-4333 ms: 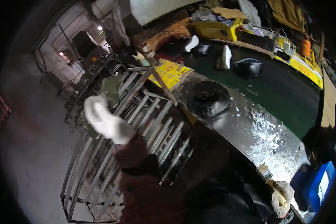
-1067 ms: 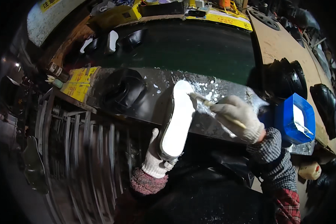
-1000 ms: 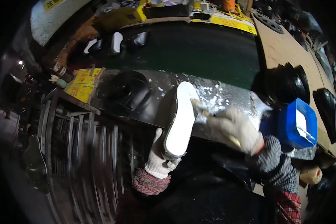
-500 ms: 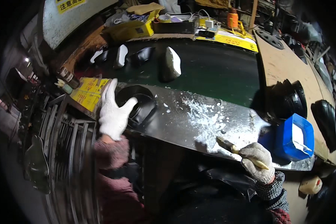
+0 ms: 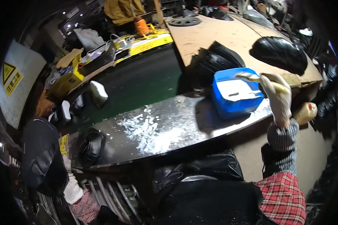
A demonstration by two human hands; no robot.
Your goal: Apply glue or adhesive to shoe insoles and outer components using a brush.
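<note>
My right hand (image 5: 277, 97), in a white knit glove, grips a brush (image 5: 248, 77) by its light handle. Its bristles hang over an open blue tub (image 5: 236, 108) holding white paste or liquid. At the far left, a large black shoe upper (image 5: 43, 157) is lifted in my gloved left hand (image 5: 72, 189); the upper covers most of the fingers. Another black upper (image 5: 91, 146) lies on the left end of the metal plate (image 5: 112, 155). White smears and flecks (image 5: 150, 133) spread over the plate's middle.
Beyond the plate runs a dark green belt (image 5: 146, 82) bearing several black pieces with white undersides (image 5: 98, 93). Stacked black uppers (image 5: 214, 60) stand behind the tub. A brown board (image 5: 229, 33) carries a shiny black piece (image 5: 279, 54). Metal racks (image 5: 109, 198) stand below left.
The view has swung right. My right hand has raised the brush from the plate to above the tub. My left hand has gone from open beside an upper to holding one up.
</note>
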